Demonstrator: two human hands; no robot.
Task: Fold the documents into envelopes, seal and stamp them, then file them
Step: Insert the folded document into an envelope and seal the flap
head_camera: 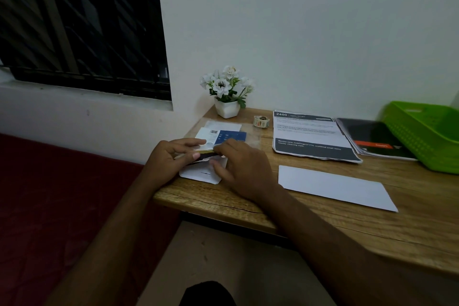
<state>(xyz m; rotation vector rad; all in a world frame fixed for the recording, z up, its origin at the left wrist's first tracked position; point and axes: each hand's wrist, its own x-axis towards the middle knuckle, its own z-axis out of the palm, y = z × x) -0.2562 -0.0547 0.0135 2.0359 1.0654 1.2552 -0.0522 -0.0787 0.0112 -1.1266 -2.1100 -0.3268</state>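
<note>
Both of my hands work at the left end of the wooden desk (323, 226). My left hand (171, 156) pinches a folded dark printed document (206, 155) between thumb and fingers. My right hand (238, 169) meets it from the right, fingertips on the same paper. Under them lies a white envelope (198, 175). A blue and white packet (228, 135) with a barcode lies just behind. A second long white envelope (335, 187) lies flat to the right. A stack of printed documents (313, 137) rests further back.
A green plastic basket (427, 132) stands at the right edge, with dark booklets (377, 139) beside it. A roll of tape (261, 121) and a white flower pot (227, 97) sit near the wall. A dark red mattress (62, 206) lies left of the desk.
</note>
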